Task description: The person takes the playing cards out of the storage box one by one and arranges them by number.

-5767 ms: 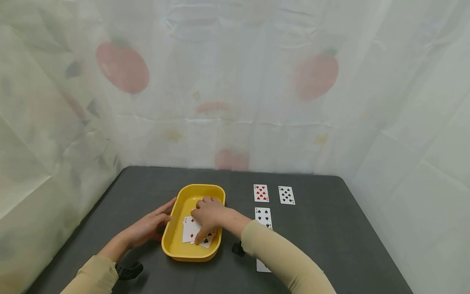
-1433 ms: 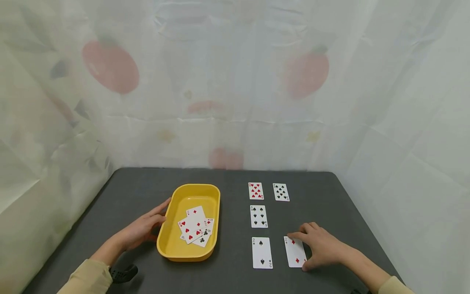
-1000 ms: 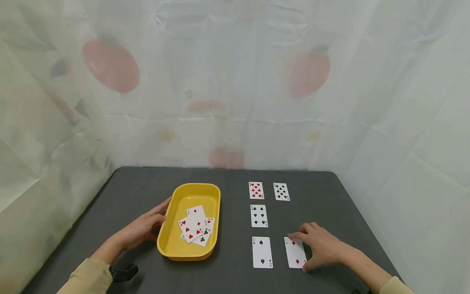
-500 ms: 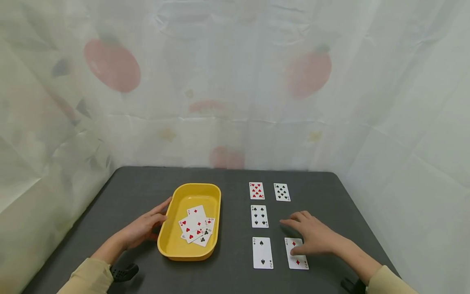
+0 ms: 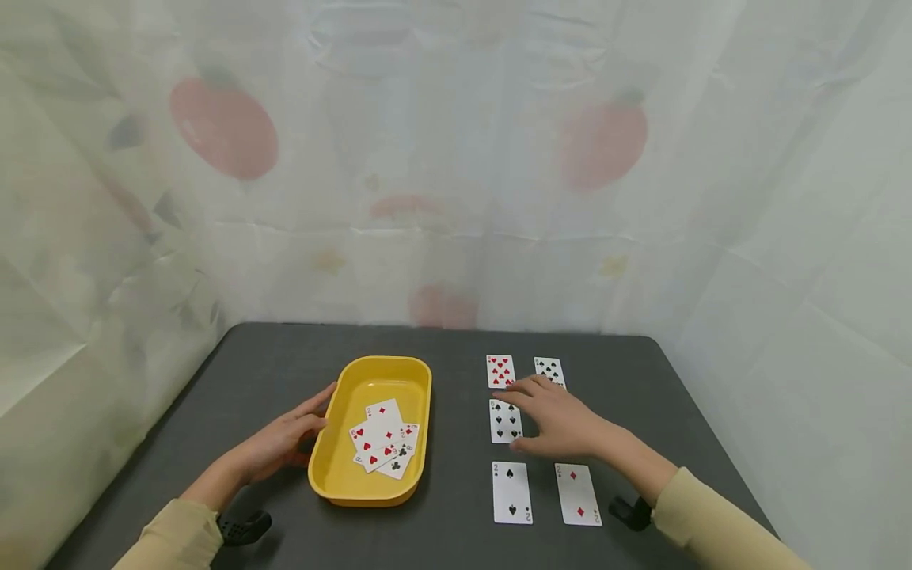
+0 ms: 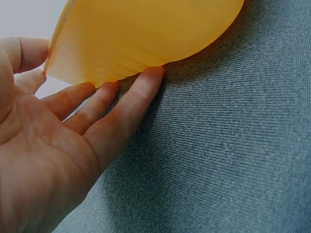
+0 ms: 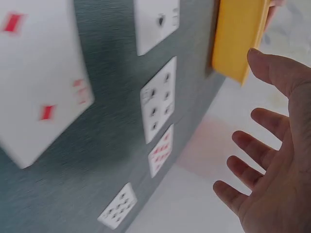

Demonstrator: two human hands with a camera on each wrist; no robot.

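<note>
Over the six of spades [image 5: 505, 420] my right hand [image 5: 563, 423] hovers open and empty, left hand [image 5: 281, 443] flat against the tray [image 5: 335, 475], where a careless sweep could skew the row.

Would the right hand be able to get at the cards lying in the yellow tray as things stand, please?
Probably yes. The right hand hovers open and empty above the six of spades, just beside the yellow tray. The tray is open-topped, its cards lie uncovered, and the left hand only touches its outer wall.
</note>
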